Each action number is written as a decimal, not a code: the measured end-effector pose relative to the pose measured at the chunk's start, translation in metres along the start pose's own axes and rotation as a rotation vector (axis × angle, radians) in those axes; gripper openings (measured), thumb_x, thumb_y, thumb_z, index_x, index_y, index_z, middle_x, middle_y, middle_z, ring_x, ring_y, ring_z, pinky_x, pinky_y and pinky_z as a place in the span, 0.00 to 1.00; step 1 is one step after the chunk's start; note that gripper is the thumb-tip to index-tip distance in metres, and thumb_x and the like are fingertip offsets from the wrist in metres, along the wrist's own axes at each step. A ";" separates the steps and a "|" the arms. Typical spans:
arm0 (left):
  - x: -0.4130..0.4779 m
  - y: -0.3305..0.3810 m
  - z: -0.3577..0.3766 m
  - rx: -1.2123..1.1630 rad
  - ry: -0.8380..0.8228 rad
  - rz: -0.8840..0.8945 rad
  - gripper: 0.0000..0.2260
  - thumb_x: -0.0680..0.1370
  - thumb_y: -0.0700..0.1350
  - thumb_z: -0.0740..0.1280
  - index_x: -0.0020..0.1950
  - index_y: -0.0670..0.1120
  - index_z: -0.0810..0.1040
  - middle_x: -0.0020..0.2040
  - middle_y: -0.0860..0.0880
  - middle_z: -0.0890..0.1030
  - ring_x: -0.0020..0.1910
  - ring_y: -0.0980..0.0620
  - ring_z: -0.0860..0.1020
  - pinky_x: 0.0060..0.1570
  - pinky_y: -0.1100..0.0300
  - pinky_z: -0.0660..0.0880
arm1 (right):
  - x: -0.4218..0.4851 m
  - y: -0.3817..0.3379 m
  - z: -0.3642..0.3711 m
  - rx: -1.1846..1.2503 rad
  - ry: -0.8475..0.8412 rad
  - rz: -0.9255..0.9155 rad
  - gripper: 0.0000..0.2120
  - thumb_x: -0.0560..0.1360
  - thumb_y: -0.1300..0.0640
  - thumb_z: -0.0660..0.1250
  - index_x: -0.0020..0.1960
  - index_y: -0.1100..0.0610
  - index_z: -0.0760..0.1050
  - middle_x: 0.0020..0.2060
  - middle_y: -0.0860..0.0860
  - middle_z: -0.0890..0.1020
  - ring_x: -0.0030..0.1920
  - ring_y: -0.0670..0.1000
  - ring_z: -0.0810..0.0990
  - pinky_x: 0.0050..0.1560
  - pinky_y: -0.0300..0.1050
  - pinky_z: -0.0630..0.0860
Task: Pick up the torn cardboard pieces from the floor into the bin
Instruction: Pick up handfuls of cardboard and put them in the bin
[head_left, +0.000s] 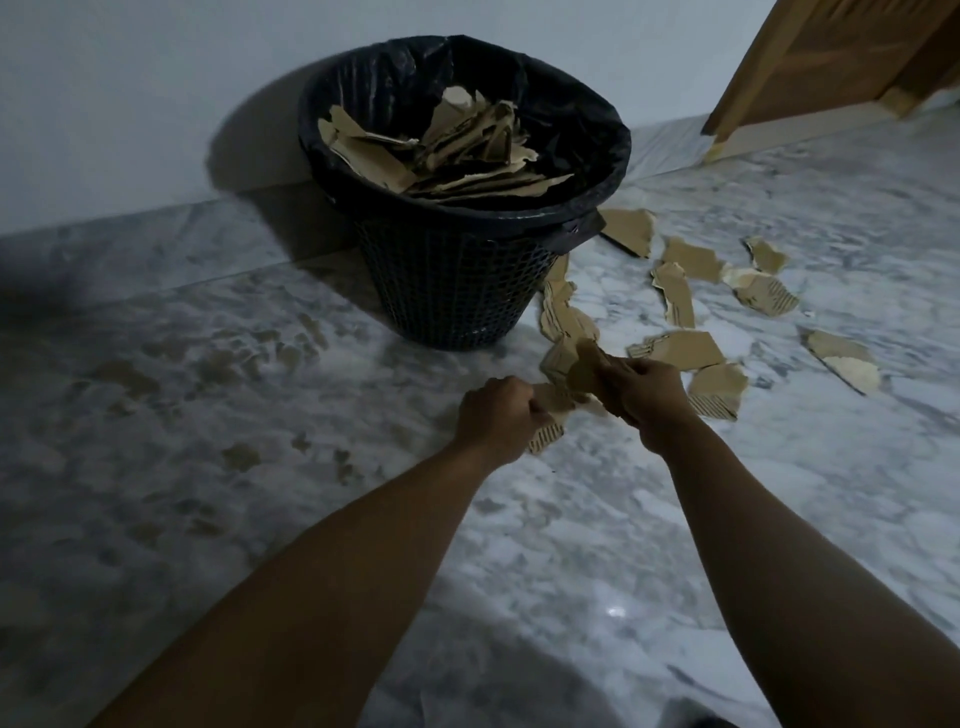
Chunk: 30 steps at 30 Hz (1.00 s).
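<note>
A dark mesh bin (457, 280) lined with a black bag stands against the wall, holding a heap of torn cardboard (457, 150). Several torn brown cardboard pieces (680, 348) lie scattered on the marble floor to the right of the bin. My left hand (496, 415) grips a piece (545, 441) low at the floor, in front of the bin. Just to its right, my right hand (649, 395) holds up another piece (584, 371). More scraps lie beside the bin's base (563, 317).
A white wall runs behind the bin. A wooden door (841, 62) stands open at the back right. The grey marble floor (260, 415) stretches left and toward me.
</note>
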<state>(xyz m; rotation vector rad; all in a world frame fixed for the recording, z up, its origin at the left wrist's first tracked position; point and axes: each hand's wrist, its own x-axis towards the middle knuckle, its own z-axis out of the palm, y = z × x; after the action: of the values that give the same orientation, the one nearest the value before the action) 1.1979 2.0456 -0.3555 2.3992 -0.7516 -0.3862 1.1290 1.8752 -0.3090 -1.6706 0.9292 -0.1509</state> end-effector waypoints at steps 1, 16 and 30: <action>0.003 0.003 0.006 0.079 0.009 0.009 0.10 0.76 0.55 0.69 0.47 0.49 0.82 0.49 0.48 0.82 0.51 0.46 0.79 0.48 0.52 0.76 | 0.002 -0.002 0.002 -0.017 -0.025 -0.008 0.11 0.76 0.55 0.72 0.42 0.64 0.81 0.29 0.55 0.81 0.28 0.50 0.74 0.26 0.39 0.69; 0.051 0.003 0.015 0.161 -0.113 -0.207 0.27 0.63 0.51 0.82 0.56 0.42 0.77 0.56 0.44 0.81 0.52 0.43 0.80 0.43 0.54 0.77 | 0.064 -0.001 0.030 -0.858 -0.217 -0.106 0.13 0.73 0.49 0.66 0.53 0.56 0.74 0.57 0.53 0.78 0.55 0.58 0.77 0.59 0.57 0.75; 0.018 0.003 0.014 0.345 -0.068 -0.046 0.25 0.65 0.62 0.76 0.57 0.53 0.78 0.57 0.51 0.79 0.61 0.46 0.68 0.59 0.51 0.70 | 0.014 -0.010 0.029 -0.746 -0.491 -0.068 0.20 0.78 0.53 0.66 0.66 0.62 0.71 0.60 0.62 0.78 0.61 0.62 0.77 0.61 0.51 0.74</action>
<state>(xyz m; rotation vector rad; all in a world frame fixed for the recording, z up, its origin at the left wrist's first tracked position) 1.2053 2.0267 -0.3661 2.7411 -0.8526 -0.3841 1.1591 1.8887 -0.3146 -2.2719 0.5717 0.6087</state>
